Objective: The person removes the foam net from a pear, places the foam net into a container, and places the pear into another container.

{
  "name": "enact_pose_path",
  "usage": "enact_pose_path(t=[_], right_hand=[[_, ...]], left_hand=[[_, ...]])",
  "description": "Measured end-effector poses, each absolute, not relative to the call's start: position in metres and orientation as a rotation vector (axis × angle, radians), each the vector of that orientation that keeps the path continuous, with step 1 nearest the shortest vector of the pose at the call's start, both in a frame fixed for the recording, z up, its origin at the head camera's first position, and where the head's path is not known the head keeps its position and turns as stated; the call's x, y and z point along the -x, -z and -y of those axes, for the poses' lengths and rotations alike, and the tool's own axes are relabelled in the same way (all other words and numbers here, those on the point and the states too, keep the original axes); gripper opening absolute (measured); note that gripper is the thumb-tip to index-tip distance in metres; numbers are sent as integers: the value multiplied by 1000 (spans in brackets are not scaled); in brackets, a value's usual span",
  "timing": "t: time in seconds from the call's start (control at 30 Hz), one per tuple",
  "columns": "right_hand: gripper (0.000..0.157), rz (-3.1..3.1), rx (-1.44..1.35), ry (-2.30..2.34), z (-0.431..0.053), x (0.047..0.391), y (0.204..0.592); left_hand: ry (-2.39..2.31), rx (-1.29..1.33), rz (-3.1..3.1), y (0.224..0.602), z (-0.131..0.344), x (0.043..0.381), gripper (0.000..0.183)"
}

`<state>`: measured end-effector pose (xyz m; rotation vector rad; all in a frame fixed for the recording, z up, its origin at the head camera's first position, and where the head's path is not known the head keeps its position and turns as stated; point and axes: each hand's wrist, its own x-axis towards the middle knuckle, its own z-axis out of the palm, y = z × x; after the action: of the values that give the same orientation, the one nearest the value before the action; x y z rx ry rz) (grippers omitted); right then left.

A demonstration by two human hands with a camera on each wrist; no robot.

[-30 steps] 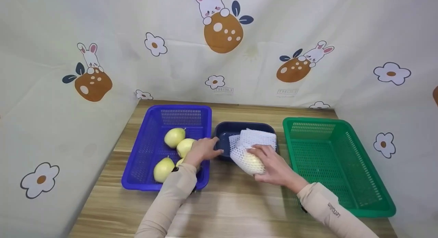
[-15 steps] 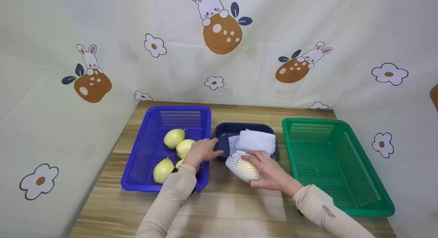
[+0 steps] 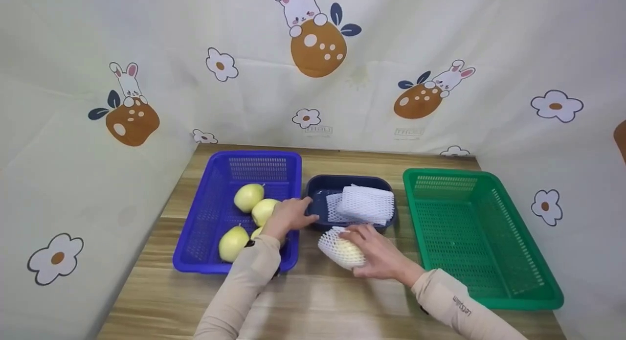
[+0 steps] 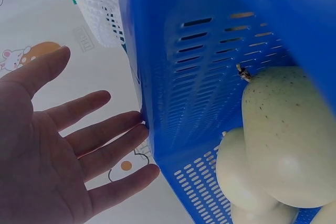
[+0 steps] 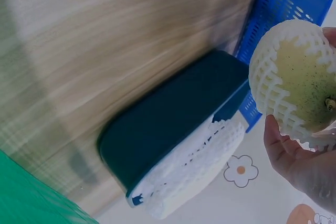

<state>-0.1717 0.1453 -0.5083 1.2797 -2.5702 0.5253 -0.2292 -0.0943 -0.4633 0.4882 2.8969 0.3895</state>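
My right hand (image 3: 384,257) grips a yellow-green pear (image 5: 307,80) wrapped in a white foam net (image 3: 332,244), held in front of the small navy tray (image 3: 317,200). In the right wrist view the net leaves the pear's stem end bare. My left hand (image 3: 289,215) spreads its fingers, with nothing in them, at the right side of the blue basket (image 3: 190,232); in the left wrist view its fingertips are close to the basket wall, and I cannot tell whether they touch. Several bare pears (image 3: 249,198) lie in that basket, one partly hidden by my left arm.
White foam nets (image 3: 369,203) lie stacked in the navy tray, overlapping its right side. A green basket (image 3: 489,242) stands to the right. Wood tabletop (image 3: 323,310) shows in front, and a printed cloth (image 3: 244,105) hangs behind and at both sides.
My right hand has drawn the netted pear toward me and slightly left, away from the foam nets in the tray. The left hand has stayed in place.
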Motion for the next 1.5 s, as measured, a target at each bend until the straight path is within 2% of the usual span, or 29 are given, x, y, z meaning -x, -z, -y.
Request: enact_pose_path(t=[1.5], right_hand=[[72, 2607, -1273, -574, -154, 174, 550]], left_hand=[[-394, -521, -2915, 464, 93, 224, 52]])
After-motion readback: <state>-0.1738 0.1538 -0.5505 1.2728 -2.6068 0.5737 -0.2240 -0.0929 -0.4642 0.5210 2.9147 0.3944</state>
